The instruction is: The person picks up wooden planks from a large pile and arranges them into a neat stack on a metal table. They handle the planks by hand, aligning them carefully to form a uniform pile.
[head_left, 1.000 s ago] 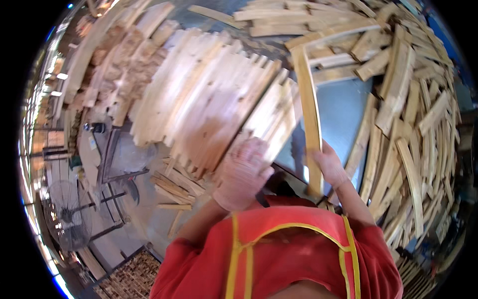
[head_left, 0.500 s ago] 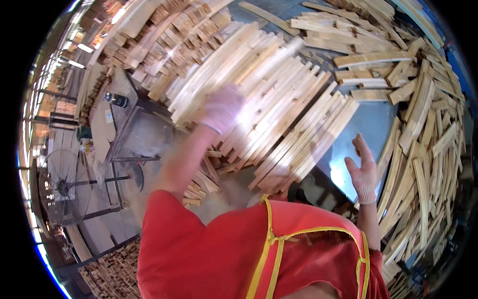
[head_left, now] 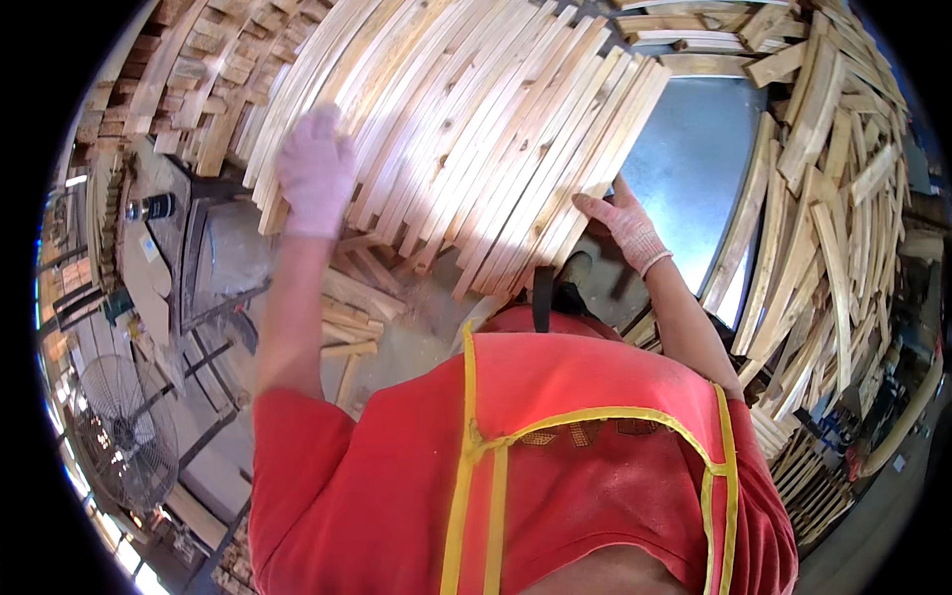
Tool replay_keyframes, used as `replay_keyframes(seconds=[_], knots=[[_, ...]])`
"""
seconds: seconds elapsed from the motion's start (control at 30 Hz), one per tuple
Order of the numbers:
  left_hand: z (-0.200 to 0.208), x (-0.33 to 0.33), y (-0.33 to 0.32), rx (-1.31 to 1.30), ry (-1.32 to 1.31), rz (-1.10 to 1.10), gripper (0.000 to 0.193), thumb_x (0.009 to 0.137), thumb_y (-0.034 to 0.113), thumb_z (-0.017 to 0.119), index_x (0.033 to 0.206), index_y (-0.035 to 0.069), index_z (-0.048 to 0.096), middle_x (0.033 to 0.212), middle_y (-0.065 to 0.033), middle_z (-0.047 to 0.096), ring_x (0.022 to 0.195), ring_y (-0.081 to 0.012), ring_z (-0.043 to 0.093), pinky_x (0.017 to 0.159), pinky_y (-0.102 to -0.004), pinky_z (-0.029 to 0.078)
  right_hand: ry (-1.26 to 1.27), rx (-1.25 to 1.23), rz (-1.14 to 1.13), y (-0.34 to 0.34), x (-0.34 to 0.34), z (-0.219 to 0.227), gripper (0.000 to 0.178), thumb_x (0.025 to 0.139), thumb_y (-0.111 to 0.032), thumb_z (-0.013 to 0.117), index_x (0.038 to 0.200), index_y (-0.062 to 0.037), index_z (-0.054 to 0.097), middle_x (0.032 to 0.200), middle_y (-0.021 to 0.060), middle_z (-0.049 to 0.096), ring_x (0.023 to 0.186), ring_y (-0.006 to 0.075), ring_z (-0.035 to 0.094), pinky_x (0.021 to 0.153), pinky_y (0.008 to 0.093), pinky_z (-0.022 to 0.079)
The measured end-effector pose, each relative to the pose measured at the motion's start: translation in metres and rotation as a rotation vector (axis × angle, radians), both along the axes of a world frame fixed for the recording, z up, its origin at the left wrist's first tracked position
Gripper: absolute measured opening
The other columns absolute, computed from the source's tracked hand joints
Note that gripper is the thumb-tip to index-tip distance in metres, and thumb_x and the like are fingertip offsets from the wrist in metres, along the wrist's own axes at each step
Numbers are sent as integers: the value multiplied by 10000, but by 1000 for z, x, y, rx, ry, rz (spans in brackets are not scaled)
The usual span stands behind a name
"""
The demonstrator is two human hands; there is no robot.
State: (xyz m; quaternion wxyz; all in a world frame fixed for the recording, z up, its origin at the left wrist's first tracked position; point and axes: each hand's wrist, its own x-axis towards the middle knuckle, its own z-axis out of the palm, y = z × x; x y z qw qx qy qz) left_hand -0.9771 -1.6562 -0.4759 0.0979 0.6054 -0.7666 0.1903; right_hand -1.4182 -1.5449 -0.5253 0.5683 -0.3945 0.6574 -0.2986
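Note:
A wide row of pale wooden strips (head_left: 466, 129) lies side by side in front of me, slanting up to the right. My left hand (head_left: 315, 178), in a light knitted glove, is over the row's left edge strips; its fingers are partly blurred but look extended and hold no separate piece. At the near right corner is my right hand (head_left: 630, 226), also gloved. Its thumb rests on the outermost strips and its fingers stretch along their side, thumb and fingers apart. The undersides of the strips are hidden.
Loose boards (head_left: 823, 198) are heaped on the right, beside a shiny grey metal surface (head_left: 694, 139). Stacked wood blocks (head_left: 198, 74) stand at the far left. A dark can (head_left: 151, 207), a standing fan (head_left: 124, 431) and offcuts (head_left: 347, 307) on the floor are at left.
The right-hand group of strips now lies against the rest; the dark gap has narrowed. My right hand has come onto the right edge, and my left hand has shifted to the left edge.

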Motion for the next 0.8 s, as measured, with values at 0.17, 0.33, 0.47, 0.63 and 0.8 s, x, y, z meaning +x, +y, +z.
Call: replay_keyframes(seconds=[0.17,0.33,0.47,0.63,0.8], knots=[[2,-76,176,895,982,343,268,986,330,720,997,67,767,1024,-160,750,911,-297,735,833,-427,567,-66,48,67,2,-13,-15,893,943,-270,775,1663,-33,302,1311,192,696,1147,264,662,1018,366,517],[-80,-132,273,1173,2053,915,391,1029,425,717,1216,81,705,1064,-60,702,972,-197,687,839,-405,570,-21,107,254,16,-20,3,875,953,-258,736,1677,-71,282,1327,224,697,1192,296,674,1088,389,498],[-97,-173,264,859,2374,883,446,1039,408,715,1347,97,626,1134,-31,690,1034,-200,674,910,-385,566,400,22,790,69,-31,12,853,927,-349,689,1650,-100,312,1140,246,730,1042,445,715,938,496,582],[5,-166,267,822,2195,753,584,1001,434,746,1408,51,578,1385,-124,612,1236,-264,614,1070,-454,512,397,-19,698,31,-46,81,617,919,-242,680,1519,-191,549,1233,221,716,1126,403,698,996,477,560],[94,-138,208,1058,1993,202,578,927,238,807,1426,24,607,1407,-110,626,1187,-240,655,1073,-399,519,979,-1042,658,-106,-17,97,711,820,-187,777,1501,-155,576,1486,172,594,1347,407,548,1163,474,433]])
